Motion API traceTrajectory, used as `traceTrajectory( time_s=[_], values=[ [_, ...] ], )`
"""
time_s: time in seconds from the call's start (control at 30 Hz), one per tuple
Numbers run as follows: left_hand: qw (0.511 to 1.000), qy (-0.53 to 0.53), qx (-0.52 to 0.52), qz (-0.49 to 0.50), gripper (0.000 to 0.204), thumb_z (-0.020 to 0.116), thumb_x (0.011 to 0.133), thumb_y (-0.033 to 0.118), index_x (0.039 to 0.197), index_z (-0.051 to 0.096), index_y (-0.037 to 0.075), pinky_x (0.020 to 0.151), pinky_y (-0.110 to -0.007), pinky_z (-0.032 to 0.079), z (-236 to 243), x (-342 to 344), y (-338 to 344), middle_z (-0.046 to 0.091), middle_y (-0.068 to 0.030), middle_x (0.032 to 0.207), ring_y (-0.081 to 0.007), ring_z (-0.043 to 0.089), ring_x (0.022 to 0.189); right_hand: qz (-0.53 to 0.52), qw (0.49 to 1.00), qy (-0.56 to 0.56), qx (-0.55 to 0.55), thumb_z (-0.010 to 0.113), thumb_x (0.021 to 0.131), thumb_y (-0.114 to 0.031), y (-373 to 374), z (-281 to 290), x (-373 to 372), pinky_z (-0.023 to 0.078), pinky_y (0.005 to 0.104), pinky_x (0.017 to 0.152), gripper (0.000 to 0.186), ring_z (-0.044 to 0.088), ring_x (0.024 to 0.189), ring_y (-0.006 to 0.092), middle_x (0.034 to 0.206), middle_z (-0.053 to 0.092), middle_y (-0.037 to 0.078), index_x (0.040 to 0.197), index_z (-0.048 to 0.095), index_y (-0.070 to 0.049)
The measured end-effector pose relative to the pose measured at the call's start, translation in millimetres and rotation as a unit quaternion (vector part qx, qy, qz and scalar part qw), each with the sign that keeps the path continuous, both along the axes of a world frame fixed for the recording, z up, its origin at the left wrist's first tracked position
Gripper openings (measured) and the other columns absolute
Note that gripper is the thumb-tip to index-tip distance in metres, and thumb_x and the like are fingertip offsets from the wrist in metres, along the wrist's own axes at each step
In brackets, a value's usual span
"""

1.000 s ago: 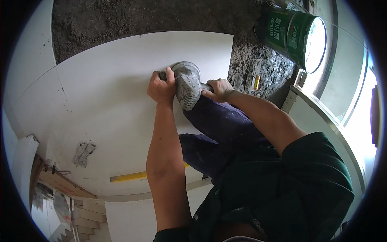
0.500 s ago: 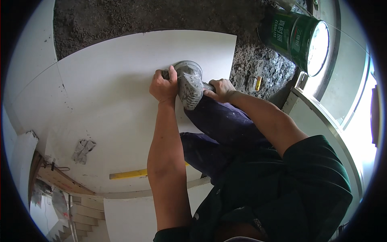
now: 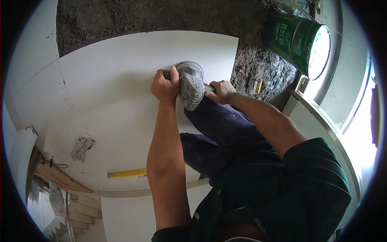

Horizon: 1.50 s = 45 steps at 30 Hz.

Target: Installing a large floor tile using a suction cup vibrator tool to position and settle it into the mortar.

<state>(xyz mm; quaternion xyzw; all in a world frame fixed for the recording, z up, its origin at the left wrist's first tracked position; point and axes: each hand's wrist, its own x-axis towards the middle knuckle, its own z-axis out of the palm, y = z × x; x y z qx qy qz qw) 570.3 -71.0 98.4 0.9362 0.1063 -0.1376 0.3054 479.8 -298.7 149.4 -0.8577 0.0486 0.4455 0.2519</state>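
My left hand [image 3: 165, 86] grips the left handle of a dusty grey tool [image 3: 190, 86] with a round base and a ridged housing. My right hand [image 3: 220, 92] is closed round its right handle. The tool sits on a large white panel [image 3: 121, 52] with a curved far edge, which lies beside dark, rough mortar [image 3: 100, 16]. My legs in dark trousers [image 3: 225, 125] are just below and right of the tool.
A green drum [image 3: 294, 40] is at the upper right, above a small yellow cylinder [image 3: 259, 86]. A crumpled grey cloth [image 3: 82, 148] and a yellow bar [image 3: 125, 173] lie on the left. A low ledge [image 3: 322, 117] runs along the right; stairs [image 3: 82, 213] show lower left.
The view has shifted slightly, so the panel's right edge and the drum appear further right. My hands stay closed on the tool, at about the same place on the panel.
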Motion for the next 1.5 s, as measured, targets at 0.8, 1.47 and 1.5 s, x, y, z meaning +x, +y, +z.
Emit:
traceTrajectory(
  time_s=[0.8,1.47,1.5],
  values=[
    [0.995,-0.036,-0.042,0.082,0.048,0.065,0.083,0.053,0.076,0.067,0.005,0.067,-0.05,0.056,17.6,7.1,-2.5,0.071,-0.0173,0.077,-0.0397,0.07,0.072,0.005,0.996,-0.079,-0.04,0.071,0.076,-0.034,10.4,-0.1,0.3,0.057,0.0476,0.073,0.036,0.072,0.077,0.0389,0.079,0.071,0.021,0.095,0.073,-0.004],
    [0.981,0.036,-0.176,0.071,0.051,0.063,0.083,0.058,0.09,0.079,0.01,0.081,-0.046,0.056,19.4,-8.7,12.0,0.076,-0.014,0.089,-0.0321,0.073,0.089,-0.104,0.983,-0.041,0.143,0.072,0.085,-0.01,-22.8,-41.5,-2.4,0.046,0.0293,0.064,0.011,0.057,0.07,0.0109,0.079,0.063,-0.001,0.087,0.066,-0.001],
    [0.98,0.029,-0.179,0.08,0.05,0.062,0.084,0.056,0.089,0.079,0.009,0.082,-0.047,0.056,19.0,-6.5,15.5,0.075,-0.0146,0.089,-0.0324,0.073,0.089,-0.079,0.988,-0.03,0.132,0.074,0.083,-0.009,-27.6,-47.1,14.0,0.047,0.0302,0.065,0.011,0.058,0.071,0.0115,0.08,0.064,-0.001,0.087,0.067,-0.002]
  ],
)
